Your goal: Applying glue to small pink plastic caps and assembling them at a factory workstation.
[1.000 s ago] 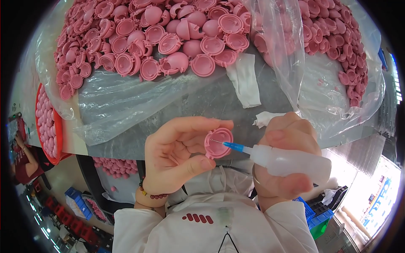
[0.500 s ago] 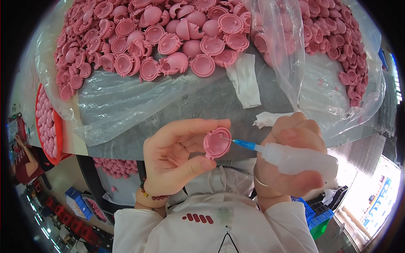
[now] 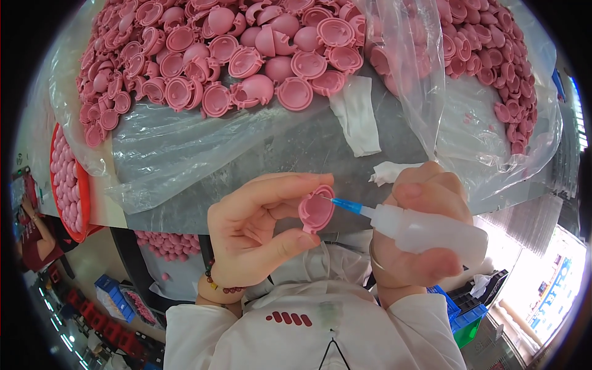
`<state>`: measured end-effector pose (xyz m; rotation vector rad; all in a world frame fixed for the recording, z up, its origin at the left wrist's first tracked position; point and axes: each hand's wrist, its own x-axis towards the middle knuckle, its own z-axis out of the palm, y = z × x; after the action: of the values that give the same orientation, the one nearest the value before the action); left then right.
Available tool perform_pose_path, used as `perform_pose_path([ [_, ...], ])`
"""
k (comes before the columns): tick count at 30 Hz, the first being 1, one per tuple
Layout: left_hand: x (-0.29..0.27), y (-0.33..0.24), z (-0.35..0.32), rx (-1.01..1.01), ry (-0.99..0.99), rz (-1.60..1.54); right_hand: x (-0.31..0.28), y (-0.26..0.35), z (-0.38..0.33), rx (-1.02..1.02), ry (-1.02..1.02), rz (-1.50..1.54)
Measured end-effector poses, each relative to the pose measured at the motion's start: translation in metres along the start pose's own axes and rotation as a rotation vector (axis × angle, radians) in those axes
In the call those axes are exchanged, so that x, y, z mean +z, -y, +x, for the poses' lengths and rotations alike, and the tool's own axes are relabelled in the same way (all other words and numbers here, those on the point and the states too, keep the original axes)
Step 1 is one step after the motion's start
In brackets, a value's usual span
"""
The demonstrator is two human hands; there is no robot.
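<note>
The left hand (image 3: pixel 253 237) is pinching a pink plastic shell (image 3: pixel 316 210) between thumb and fingertips, holding it up just above the near edge of the grey worktop (image 3: pixel 290 148). The right hand (image 3: pixel 419 231) is gripping a translucent squeeze bottle (image 3: pixel 428 231), its blue needle tip (image 3: pixel 345 205) touching the shell's rim. A heap of pink shells (image 3: pixel 246 55) is lying on clear plastic sheeting (image 3: pixel 166 154) beyond.

Shell (image 3: pixel 317 209) in left hand (image 3: pixel 253 240), bottle (image 3: pixel 425 231) right of it.

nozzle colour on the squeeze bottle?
Blue nozzle on the squeeze bottle; head view.
</note>
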<state>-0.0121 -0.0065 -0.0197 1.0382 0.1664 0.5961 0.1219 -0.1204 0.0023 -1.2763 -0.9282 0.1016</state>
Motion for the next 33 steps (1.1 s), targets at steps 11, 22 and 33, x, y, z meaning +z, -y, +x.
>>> perform_pose_path([
  [11, 0.001, 0.001, -0.001, 0.047, -0.037, 0.093, 0.001, -0.003, 0.001, -0.026, -0.003, 0.026],
  [22, -0.002, 0.001, -0.007, 0.022, -0.085, -0.071, 0.011, -0.004, 0.001, -0.048, 0.051, 0.1],
  [33, -0.003, 0.003, -0.006, 0.038, -0.072, -0.109, 0.014, -0.003, 0.001, -0.029, 0.077, 0.008],
])
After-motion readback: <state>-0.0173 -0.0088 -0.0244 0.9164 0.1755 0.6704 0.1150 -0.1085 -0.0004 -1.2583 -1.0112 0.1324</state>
